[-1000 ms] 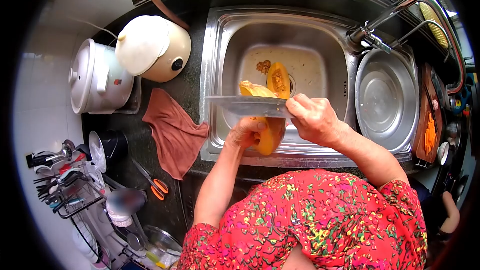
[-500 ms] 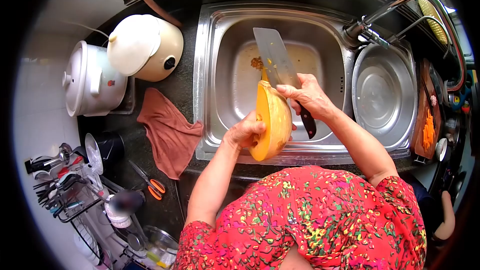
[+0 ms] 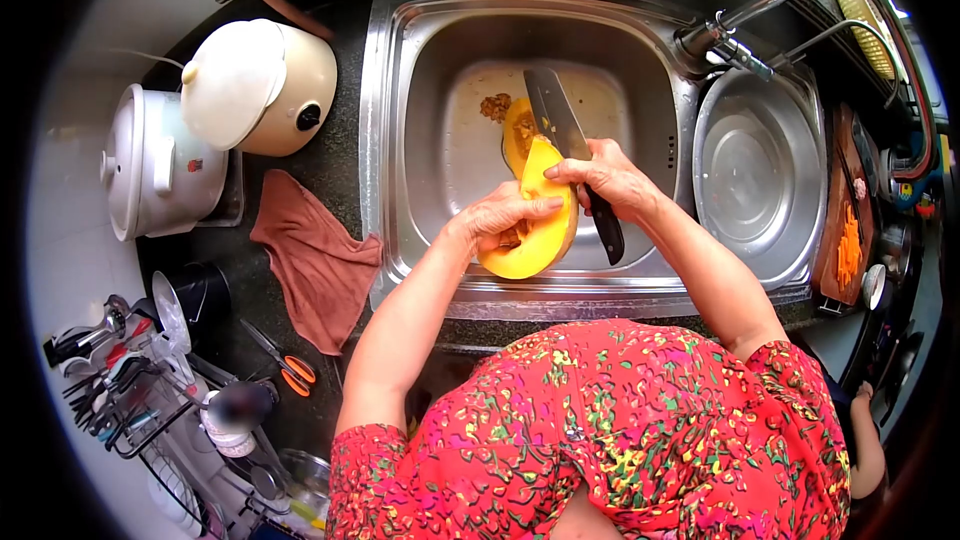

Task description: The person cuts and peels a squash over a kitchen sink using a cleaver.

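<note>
Over the sink (image 3: 430, 110), my left hand (image 3: 505, 215) grips a piece of pumpkin (image 3: 535, 245), its yellow cut face turned up toward me. My right hand (image 3: 615, 180) is closed around the black handle of a broad-bladed knife (image 3: 560, 115). The blade points away from me, beside the pumpkin's upper end, and my right thumb rests at the pumpkin's edge. Another pumpkin piece (image 3: 518, 130) with seeds in its hollow lies in the sink, partly hidden behind the held one. Scooped seeds and pulp (image 3: 495, 107) sit on the sink floor.
A metal basin (image 3: 750, 170) stands right of the sink under the faucet (image 3: 710, 35). Further right is a cutting board (image 3: 845, 240) with carrot strips. To the left are a brown cloth (image 3: 315, 260), orange-handled scissors (image 3: 290, 365), a cream cooker (image 3: 290, 90) and a white pot (image 3: 165, 160).
My left hand has turned the pumpkin so its cut face shows, and its thumb lies across it. The knife has shifted slightly. The second piece in the sink shows more.
</note>
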`<state>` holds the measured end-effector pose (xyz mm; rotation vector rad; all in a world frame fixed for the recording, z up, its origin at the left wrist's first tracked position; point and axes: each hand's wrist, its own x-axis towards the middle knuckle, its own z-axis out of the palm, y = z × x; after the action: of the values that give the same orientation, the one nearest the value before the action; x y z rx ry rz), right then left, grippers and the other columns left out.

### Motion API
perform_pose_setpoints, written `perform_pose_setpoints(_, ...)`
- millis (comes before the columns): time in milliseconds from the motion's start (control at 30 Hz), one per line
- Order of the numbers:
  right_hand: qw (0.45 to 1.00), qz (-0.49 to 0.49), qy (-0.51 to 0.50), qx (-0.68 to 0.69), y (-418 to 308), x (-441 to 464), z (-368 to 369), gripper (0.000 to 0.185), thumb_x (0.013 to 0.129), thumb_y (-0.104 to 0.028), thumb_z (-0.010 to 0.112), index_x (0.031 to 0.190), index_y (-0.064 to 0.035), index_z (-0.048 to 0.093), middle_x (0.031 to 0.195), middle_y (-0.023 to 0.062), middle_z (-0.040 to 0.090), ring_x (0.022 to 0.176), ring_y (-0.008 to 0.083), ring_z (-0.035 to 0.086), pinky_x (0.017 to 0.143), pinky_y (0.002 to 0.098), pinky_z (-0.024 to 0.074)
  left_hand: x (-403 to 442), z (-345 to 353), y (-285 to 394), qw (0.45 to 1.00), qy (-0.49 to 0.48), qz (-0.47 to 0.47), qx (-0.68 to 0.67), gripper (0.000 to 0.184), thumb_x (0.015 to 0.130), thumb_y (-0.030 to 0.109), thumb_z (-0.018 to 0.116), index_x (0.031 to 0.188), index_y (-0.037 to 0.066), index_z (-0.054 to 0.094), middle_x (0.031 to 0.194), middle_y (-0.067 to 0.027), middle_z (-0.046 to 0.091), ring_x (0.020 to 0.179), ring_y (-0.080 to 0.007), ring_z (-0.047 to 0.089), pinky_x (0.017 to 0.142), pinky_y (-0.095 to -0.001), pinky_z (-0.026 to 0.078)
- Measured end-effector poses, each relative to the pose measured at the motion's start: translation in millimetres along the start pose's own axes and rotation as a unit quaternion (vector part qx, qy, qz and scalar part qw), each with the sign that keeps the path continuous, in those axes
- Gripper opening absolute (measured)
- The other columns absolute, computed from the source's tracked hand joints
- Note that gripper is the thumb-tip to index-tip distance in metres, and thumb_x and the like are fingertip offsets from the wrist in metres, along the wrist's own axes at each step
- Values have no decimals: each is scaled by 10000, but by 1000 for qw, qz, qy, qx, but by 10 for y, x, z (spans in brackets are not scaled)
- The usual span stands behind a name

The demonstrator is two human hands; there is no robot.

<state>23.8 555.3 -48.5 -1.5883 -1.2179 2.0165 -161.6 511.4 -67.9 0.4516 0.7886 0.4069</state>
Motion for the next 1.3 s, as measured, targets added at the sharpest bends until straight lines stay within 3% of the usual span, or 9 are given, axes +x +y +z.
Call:
perform_pose_setpoints(233, 998, 36, -7, 50, 44, 58, -68, 337, 671, -247, 692, 805, 0, 506, 565, 52, 529, 394, 95, 459, 379, 215, 372, 76, -213, -53, 999, 31, -9, -43, 592, 792, 453, 639, 1165, 22, 478, 1010, -54, 592, 868, -122, 583, 732, -278, 493)
perform_pose_setpoints(333, 997, 57, 4, 48, 104, 139, -129, 332, 677, -268, 687, 815, 14, 580, 599, 32, 523, 407, 93, 426, 374, 240, 322, -89, -189, 8, 996, 50, -54, 58, 576, 792, 393, 665, 1192, 26, 473, 1011, -72, 597, 892, -150, 591, 759, -267, 487)
perform_pose_setpoints(400, 997, 58, 25, 39, 50, 155, -91, 343, 680, -284, 686, 791, 24, 586, 575, 38, 521, 400, 99, 428, 371, 244, 320, -198, 10, 56, 986, 89, 55, 132, 634, 785, 367, 667, 1260, 26, 422, 1042, -50, 587, 933, -100, 543, 775, -272, 450)
perform_pose_setpoints(700, 980, 37, 16, -192, -367, 270, 73, 441, 684, -399, 696, 581, 13, 577, 466, 79, 494, 382, 144, 469, 364, 287, 371, -37, 129, 32, 974, 140, 95, 153, 699, 662, 251, 738, 1228, -2, 415, 1079, -110, 553, 982, -176, 544, 856, -297, 439)
perform_pose_setpoints(933, 970, 14, -3, -242, -484, 311, 133, 486, 786, -381, 570, 653, 86, 597, 500, 136, 532, 408, 208, 524, 418, 340, 426, 42, -24, -181, 972, 160, 153, -73, 560, 600, 98, 630, 1117, -35, 463, 984, -120, 566, 934, -216, 573, 856, -325, 459)
perform_pose_setpoints(1000, 988, -22, 15, -150, -450, 272, 100, 427, 827, -356, 561, 727, 59, 547, 539, 108, 539, 353, 130, 466, 332, 288, 379, -19, -83, -180, 962, 149, 174, -147, 534, 596, 73, 592, 1104, -42, 471, 969, -123, 573, 918, -226, 579, 853, -326, 462)
perform_pose_setpoints(1100, 970, -110, 14, -215, -158, 282, -63, 260, 822, -203, 525, 808, 57, 524, 566, 99, 552, 364, 121, 475, 340, 279, 382, -141, -238, -150, 947, 155, 193, -205, 488, 606, 60, 543, 1076, -56, 489, 946, -125, 588, 872, -225, 587, 844, -327, 466)
perform_pose_setpoints(1200, 942, -200, 15, -268, 319, 334, -175, 168, 797, -114, 497, 812, 52, 522, 569, 88, 553, 365, 119, 471, 352, 271, 382, -92, -446, -60, 927, 301, 194, 113, 508, 528, 116, 633, 995, -41, 508, 960, -134, 602, 869, -223, 592, 788, -309, 473)
perform_pose_setpoints(1300, 963, -142, 57, -221, 436, 234, -107, 133, 791, -79, 485, 820, 42, 529, 574, 87, 556, 408, 129, 495, 404, 274, 404, 10, -460, 5, 872, 343, 144, 317, 593, 461, 185, 671, 983, -35, 497, 918, -163, 606, 868, -285, 591, 769, -320, 470)
